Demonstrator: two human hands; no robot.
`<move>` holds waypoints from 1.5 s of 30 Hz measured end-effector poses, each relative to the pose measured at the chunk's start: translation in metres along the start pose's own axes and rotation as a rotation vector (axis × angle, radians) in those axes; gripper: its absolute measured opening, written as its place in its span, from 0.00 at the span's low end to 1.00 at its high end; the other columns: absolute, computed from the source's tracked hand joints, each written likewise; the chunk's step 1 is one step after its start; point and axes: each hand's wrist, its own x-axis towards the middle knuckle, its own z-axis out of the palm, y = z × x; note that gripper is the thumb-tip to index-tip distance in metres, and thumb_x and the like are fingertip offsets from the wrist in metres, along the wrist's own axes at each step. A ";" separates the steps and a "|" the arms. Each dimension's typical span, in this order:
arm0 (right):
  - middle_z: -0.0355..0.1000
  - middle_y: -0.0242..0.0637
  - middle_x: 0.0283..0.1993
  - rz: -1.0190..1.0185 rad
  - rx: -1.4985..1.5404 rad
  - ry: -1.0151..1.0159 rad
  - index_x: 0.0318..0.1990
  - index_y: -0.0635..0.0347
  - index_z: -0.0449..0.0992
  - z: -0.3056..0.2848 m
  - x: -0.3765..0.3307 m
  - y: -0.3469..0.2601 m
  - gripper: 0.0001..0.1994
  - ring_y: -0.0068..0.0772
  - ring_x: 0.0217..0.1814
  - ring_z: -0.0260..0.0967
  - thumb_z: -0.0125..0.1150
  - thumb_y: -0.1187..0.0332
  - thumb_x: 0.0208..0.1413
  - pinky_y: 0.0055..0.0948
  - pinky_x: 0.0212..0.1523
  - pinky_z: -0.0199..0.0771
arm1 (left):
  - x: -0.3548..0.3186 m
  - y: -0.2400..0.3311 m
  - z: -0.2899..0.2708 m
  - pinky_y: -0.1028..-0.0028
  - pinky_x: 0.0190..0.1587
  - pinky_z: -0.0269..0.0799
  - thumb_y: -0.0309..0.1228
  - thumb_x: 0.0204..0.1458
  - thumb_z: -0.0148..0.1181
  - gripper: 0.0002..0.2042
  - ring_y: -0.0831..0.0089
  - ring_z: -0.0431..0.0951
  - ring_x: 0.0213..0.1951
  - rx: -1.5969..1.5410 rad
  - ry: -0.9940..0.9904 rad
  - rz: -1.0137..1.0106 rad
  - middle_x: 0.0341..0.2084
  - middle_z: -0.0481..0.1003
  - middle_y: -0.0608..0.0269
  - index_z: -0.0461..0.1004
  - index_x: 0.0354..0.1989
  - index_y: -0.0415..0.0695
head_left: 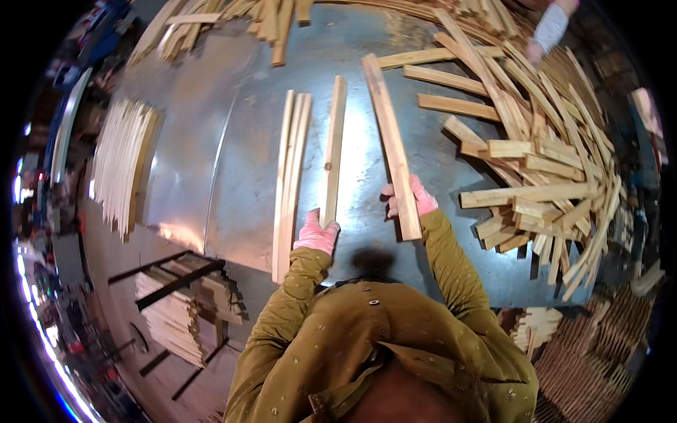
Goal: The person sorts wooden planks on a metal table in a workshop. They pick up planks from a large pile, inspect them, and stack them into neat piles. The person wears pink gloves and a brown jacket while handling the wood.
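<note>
My left hand (316, 233), in a pink glove, is closed round the near end of a wooden strip (333, 144) with a dark knot partway along it. My right hand (421, 197), gloved alike, grips another wooden strip (386, 120) near its lower end. That strip slants, its far end leaning left, and the glove's fingers show on its left side. Just left of my left hand, a few narrow strips (292, 176) lie side by side, pointing away from me. All are on or over a shiny metal table (247, 127).
A loose heap of strips (525, 190) covers the table's right side. At the left edge stands a neat row of strips (123, 162). More strips (275, 28) lie at the far side. Another person's hand (536, 53) reaches in at the far right. Stacked strips (169, 314) sit below left.
</note>
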 end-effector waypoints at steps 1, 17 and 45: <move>0.74 0.45 0.45 0.009 0.058 -0.024 0.61 0.55 0.64 -0.008 -0.001 0.012 0.32 0.34 0.31 0.73 0.49 0.38 0.60 0.38 0.34 0.80 | -0.005 0.008 -0.008 0.57 0.46 0.72 0.41 0.51 0.62 0.28 0.43 0.77 0.42 -0.005 -0.065 -0.087 0.42 0.78 0.44 0.64 0.57 0.38; 0.64 0.56 0.63 -0.151 -1.140 0.457 0.71 0.55 0.49 0.056 -0.019 0.036 0.39 0.49 0.63 0.65 0.62 0.58 0.56 0.35 0.61 0.65 | -0.022 -0.034 -0.032 0.63 0.55 0.69 0.46 0.47 0.66 0.47 0.58 0.68 0.58 0.186 0.370 0.191 0.58 0.63 0.47 0.43 0.72 0.46; 0.54 0.50 0.63 0.447 -2.554 0.527 0.71 0.59 0.33 -0.077 -0.067 -0.169 0.65 0.51 0.65 0.56 0.74 0.57 0.26 0.39 0.65 0.57 | -0.010 -0.194 -0.124 0.71 0.21 0.68 0.51 0.55 0.59 0.22 0.69 0.76 0.20 -0.194 0.132 -0.572 0.20 0.76 0.58 0.77 0.34 0.39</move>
